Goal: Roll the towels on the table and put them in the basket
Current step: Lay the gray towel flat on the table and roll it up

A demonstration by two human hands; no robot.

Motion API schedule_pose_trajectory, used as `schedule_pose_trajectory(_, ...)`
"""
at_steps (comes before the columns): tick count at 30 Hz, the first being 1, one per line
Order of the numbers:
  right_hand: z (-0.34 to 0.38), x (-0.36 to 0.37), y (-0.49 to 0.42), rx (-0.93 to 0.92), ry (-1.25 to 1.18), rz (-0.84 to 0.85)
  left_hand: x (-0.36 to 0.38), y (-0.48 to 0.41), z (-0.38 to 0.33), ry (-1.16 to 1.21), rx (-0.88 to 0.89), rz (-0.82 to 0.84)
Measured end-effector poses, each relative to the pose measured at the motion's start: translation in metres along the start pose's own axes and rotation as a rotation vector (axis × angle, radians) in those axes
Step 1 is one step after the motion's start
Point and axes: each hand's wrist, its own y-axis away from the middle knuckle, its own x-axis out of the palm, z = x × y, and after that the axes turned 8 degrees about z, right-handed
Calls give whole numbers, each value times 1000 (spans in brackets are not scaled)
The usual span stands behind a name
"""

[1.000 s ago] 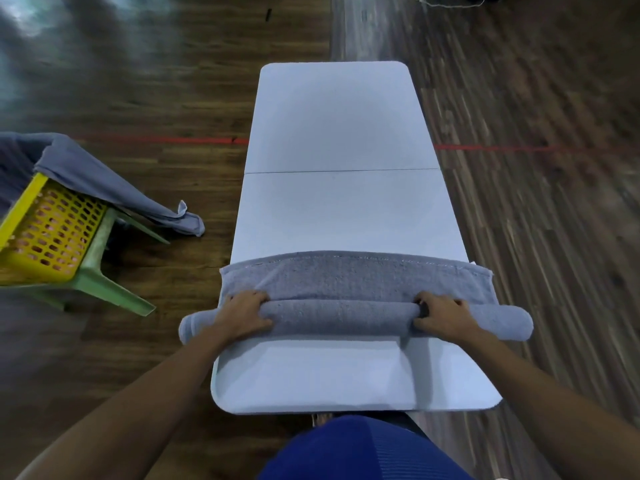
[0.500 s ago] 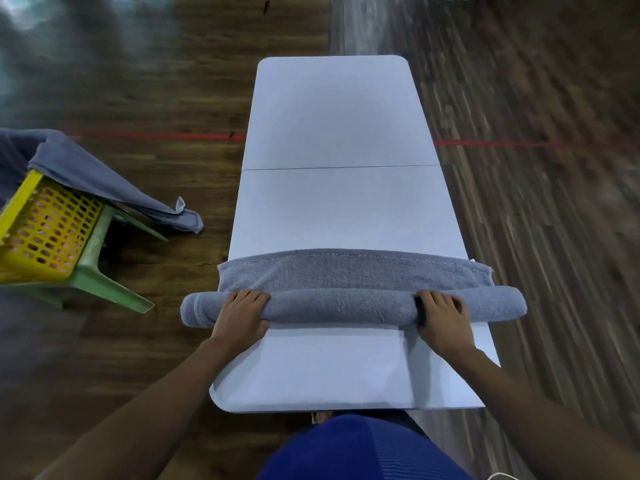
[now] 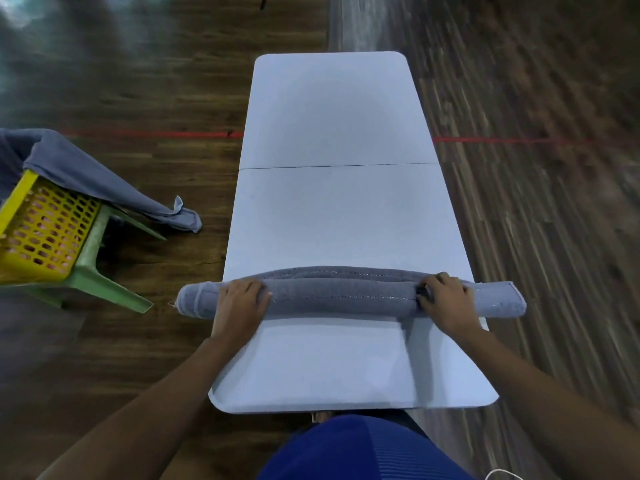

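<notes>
The left hand (image 3: pixel 240 301) lies palm down on the grey towel (image 3: pixel 341 299), fingers bent over the top of the roll and gripping it near its left end. The right hand (image 3: pixel 446 299) grips it the same way near the right end, knuckles up and fingers curled over the far side. Between them the towel is a long, fairly even cylinder with a stitched hem line along its top. Only a narrow strip of flat cloth shows just beyond it, so the rolling looks almost finished.

The roll lies on the near half of the white folding table (image 3: pixel 332 209). Its long axis runs left to right, across the table's width and square to the table's length. Both ends stick out past the side edges, the left end pointing toward the basket.

The towel should be light, soft and limp. It will probably sag at the overhanging ends and loosen if lifted from the middle alone. The safer hold seems to be where the hands are now, wrapped round the roll with the free edge pinned under the fingers.

The yellow basket (image 3: pixel 41 226) sits well to the left on a green plastic stool (image 3: pixel 90 271). A second towel (image 3: pixel 86 178) is draped over its rim, down to the wooden floor (image 3: pixel 536 237).
</notes>
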Motion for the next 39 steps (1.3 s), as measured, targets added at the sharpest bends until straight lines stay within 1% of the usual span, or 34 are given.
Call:
schedule_pose_trajectory(2, 0, 6, 8, -40, -5, 63, 5, 9, -3, -105, 119, 51)
schedule_pose_trajectory(4, -5, 9, 14, -94, 36, 134, 8, 13, 0, -172, 123, 175)
schedule_pose_trajectory(6, -9, 9, 16, -131, 65, 142, 9, 10, 4, -182, 91, 237)
schedule_pose_trajectory(8, -8, 10, 13, -121, 91, 122, 8, 6, 5, -164, 68, 233)
schedule_pose_trajectory(11, -4, 7, 1, -79, 105, 125, 1, -4, 2, -109, 80, 199)
schedule_pose_trajectory(15, -8, 5, -16, -46, 125, 148, -4, -24, 6, -78, 17, 253)
schedule_pose_trajectory(17, -13, 6, -24, -14, 150, 60, -4, -35, 10, -55, -1, 189)
schedule_pose_trajectory(20, -15, 1, -35, -33, 129, -90, -4, -45, 10, -51, 29, 16)
schedule_pose_trajectory(22, -16, -4, -42, -89, 95, -130, -3, -48, 8, -53, 38, 34)
schedule_pose_trajectory(23, -17, -6, -44, -121, 84, -100, -2, -50, 10, -67, 48, 80)
schedule_pose_trajectory(26, -29, -8, -47, -184, 156, 89, 5, -52, 30, -215, 134, 238)
schedule_pose_trajectory(28, -38, -10, -52, -175, 200, 152, 5, -57, 46, -289, 177, 299)
schedule_pose_trajectory(30, -41, -18, -61, -148, 207, 191, 0, -68, 53, -310, 189, 373)
schedule_pose_trajectory(32, -37, -25, -72, -98, 200, 263, -4, -81, 51, -283, 145, 421)
schedule_pose_trajectory(34, -23, -26, -79, 50, 95, 310, -3, -90, 38, -214, 11, 422)
schedule_pose_trajectory(36, -1, -23, -82, 235, -106, 283, 3, -95, 15, -81, -174, 387)
schedule_pose_trajectory(39, 38, -17, -79, 395, -369, 218, 11, -98, -29, 155, -447, 363)
